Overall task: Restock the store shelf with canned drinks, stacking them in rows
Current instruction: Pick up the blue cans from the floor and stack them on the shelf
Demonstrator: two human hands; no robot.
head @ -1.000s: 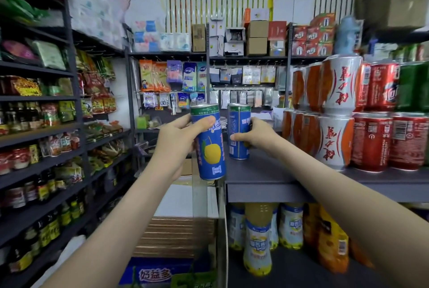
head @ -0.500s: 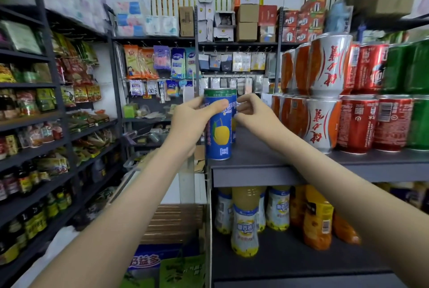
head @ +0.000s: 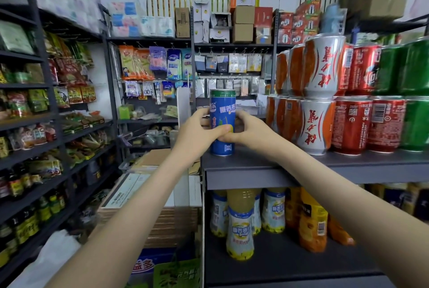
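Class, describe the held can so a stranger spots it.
Find the grey shelf of stacked cans. At its left end stands one can, gripped by left hand and right hand. It alone is slim and blue; the stacks are orange, red, green.

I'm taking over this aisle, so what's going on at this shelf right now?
A person is restocking drinks. Their left hand and right hand both grip one tall blue can, upright at the left end of the grey shelf, its base apparently on the board. To its right, white-and-orange cans, red cans and green cans stand stacked two high.
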